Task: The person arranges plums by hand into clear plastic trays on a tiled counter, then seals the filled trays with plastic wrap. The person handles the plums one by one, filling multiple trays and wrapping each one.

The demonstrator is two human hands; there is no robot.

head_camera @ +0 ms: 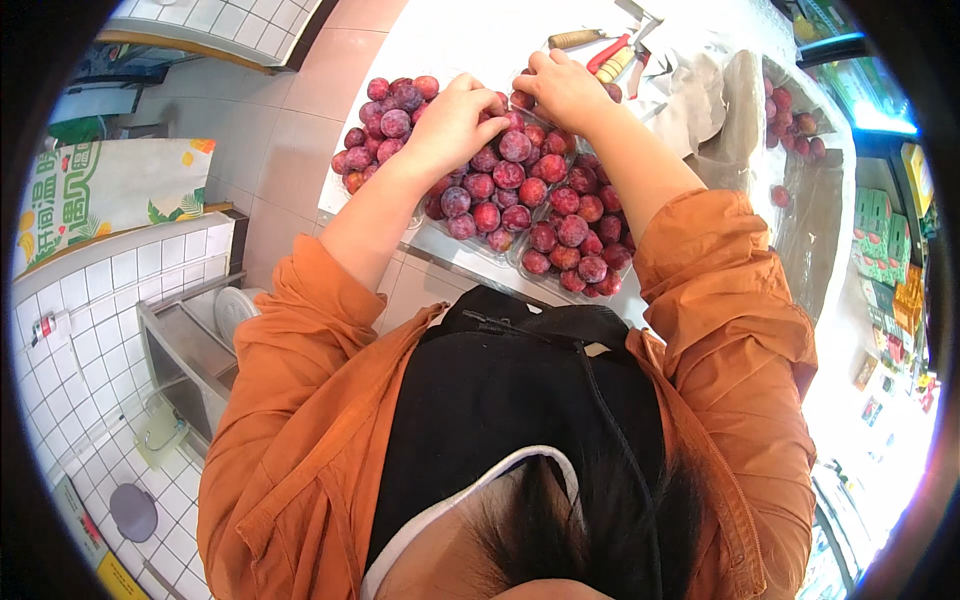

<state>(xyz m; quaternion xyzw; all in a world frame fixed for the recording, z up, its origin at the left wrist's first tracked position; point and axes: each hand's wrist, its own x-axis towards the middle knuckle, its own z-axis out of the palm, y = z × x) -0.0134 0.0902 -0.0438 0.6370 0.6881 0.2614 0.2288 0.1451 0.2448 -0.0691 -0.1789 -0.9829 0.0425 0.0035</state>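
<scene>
Red-purple plums fill several clear plastic containers on a white table (457, 34). My left hand (457, 124) curls over the plums between the left pile (395, 124) and the middle pile (510, 176), fingertips touching fruit. Close by, my right hand (562, 90) bends its fingers over plums at the far end of the middle pile, one plum (523, 99) right beneath them. What either hand grips is partly hidden by the fingers. Nearer my body, on the right, a third pile of plums (574, 229) lies under my right forearm.
Beyond my right hand lie a wooden-handled tool (574, 38), a red-handled tool (606, 55) and another with a yellowish handle (616, 64). At right stands a plastic-lined box (806, 217) with loose plums (791, 124). Grey-brown sheeting (701, 97) lies beside it.
</scene>
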